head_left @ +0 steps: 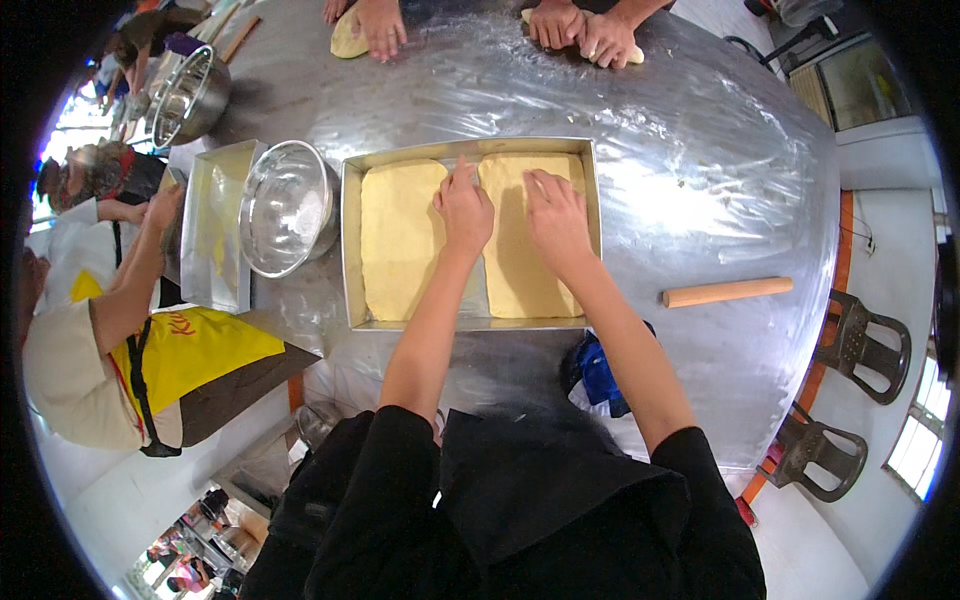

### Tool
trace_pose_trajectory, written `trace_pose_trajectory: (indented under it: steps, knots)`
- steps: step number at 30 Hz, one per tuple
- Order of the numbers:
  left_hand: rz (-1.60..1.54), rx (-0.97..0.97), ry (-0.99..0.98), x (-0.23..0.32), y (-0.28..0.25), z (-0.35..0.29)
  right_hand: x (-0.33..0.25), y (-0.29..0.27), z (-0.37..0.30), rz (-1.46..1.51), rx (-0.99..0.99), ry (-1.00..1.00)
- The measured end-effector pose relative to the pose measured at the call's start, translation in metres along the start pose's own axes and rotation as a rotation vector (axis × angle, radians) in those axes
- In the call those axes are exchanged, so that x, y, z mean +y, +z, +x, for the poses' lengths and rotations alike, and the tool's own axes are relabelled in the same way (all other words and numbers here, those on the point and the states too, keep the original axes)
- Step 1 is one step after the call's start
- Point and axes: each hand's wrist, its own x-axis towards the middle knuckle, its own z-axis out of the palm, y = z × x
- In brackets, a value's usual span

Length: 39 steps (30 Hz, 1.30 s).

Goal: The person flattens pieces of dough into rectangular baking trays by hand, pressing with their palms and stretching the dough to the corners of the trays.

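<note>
Two flat, pale yellow sheets of dough lie side by side in a rectangular metal baking pan (348, 235), with a narrow strip of bare pan between them. My left hand (467, 208) is over that strip, beside the inner edge of the left dough sheet (400, 250). Its index finger points toward the far rim while the other fingers bend. Over the far half of the right dough sheet (515, 270) is my right hand (557, 215), fingers bent downward and apparently touching the dough. I see nothing held in either hand.
A steel bowl (288, 210) and another metal pan (215, 225) stand to the left, beside a person in a yellow apron (205, 350). A wooden rolling pin (728, 292) lies to the right. Across the metal table (700, 130), other people's hands (585, 32) press dough.
</note>
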Motion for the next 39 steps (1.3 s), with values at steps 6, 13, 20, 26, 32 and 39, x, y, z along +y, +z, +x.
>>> trace_pose_trajectory:
  steps: [6, 13, 20, 26, 32, 39]
  knots:
    - [-0.259, 0.035, -0.220, 0.010, 0.003, 0.001, -0.006, 0.035, 0.036, -0.136, -0.189, 0.021]
    - [-0.560, 0.011, -0.286, 0.011, 0.014, 0.009, -0.009, 0.056, 0.038, -0.241, -0.107, 0.003]
    - [-0.719, 0.028, -0.347, 0.010, 0.014, 0.010, -0.011, 0.046, 0.046, -0.265, -0.235, 0.015]
    - [-0.753, 0.018, -0.377, 0.010, 0.010, 0.011, -0.019, 0.039, 0.049, -0.264, -0.274, 0.061]
    - [-0.686, 0.057, -0.323, 0.014, 0.003, 0.008, -0.015, 0.040, 0.050, -0.291, -0.276, 0.026]
    - [-0.585, -0.058, -0.246, 0.009, -0.001, -0.011, -0.006, 0.046, 0.023, -0.196, -0.222, 0.042]
